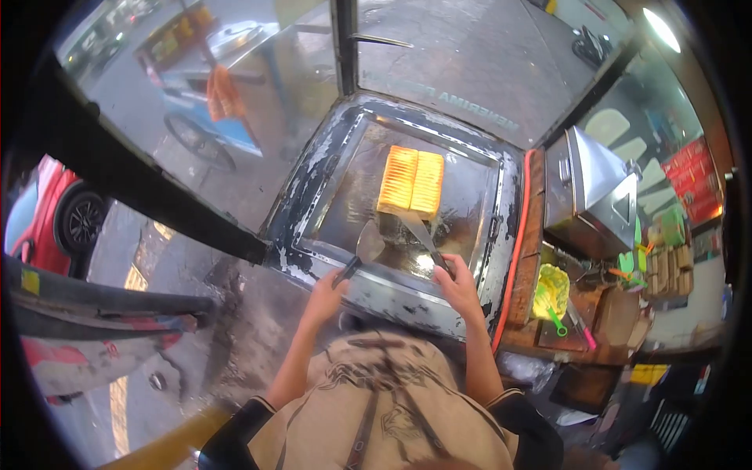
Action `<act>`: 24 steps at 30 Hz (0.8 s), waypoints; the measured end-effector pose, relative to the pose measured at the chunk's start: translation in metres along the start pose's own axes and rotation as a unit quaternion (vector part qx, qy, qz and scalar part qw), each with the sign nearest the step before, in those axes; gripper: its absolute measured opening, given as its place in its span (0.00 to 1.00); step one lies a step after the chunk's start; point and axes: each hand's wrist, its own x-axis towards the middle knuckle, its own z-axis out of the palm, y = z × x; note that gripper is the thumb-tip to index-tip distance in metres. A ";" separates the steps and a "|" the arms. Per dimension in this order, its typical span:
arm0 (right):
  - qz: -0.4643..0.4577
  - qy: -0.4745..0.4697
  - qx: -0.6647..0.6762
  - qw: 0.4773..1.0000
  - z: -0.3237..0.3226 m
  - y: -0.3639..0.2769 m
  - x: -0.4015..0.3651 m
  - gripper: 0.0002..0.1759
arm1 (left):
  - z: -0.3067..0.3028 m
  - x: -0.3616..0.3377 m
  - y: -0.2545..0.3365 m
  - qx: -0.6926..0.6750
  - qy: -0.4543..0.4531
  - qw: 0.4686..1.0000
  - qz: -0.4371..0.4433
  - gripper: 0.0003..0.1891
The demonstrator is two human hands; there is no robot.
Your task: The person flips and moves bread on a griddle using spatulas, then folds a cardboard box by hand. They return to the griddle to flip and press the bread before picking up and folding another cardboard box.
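The bread slabs [411, 182] lie beyond both hands. The left hand [325, 298] grips a scraper [366, 244] and the right hand [458, 286] a spatula [423, 235] that reaches their near edge.

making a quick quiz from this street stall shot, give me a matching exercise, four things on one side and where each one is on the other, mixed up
Things:
1. yellow bread slabs
2. steel box
3. red car
4. left hand

Places:
A. far left edge of the view
B. middle of the griddle
C. right of the griddle
D. at the griddle's near edge, gripping a spatula

Pairs: 1-B, 2-C, 3-A, 4-D
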 end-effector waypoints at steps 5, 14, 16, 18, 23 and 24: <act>-0.195 0.000 -0.227 0.954 0.050 -0.076 0.083 0.18 | -0.001 -0.027 -0.033 -0.095 0.059 0.992 -0.053 0.17; -0.218 0.030 -0.495 0.841 0.164 -0.070 0.248 0.12 | -0.039 -0.084 -0.012 -0.181 0.092 0.973 -0.105 0.19; -0.242 -0.010 -0.530 0.812 0.175 -0.067 0.229 0.10 | -0.045 -0.096 -0.023 -0.213 0.112 0.965 -0.109 0.18; -0.271 -0.067 -0.542 0.793 0.168 -0.079 0.178 0.10 | -0.046 -0.103 -0.036 -0.256 0.130 0.952 -0.107 0.18; -0.257 -0.176 -0.582 0.751 0.144 -0.105 0.095 0.10 | -0.064 -0.113 -0.037 -0.292 0.161 0.936 -0.117 0.17; -0.252 -0.180 -0.580 0.753 0.140 -0.107 0.094 0.09 | -0.068 -0.111 -0.036 -0.280 0.167 0.938 -0.115 0.17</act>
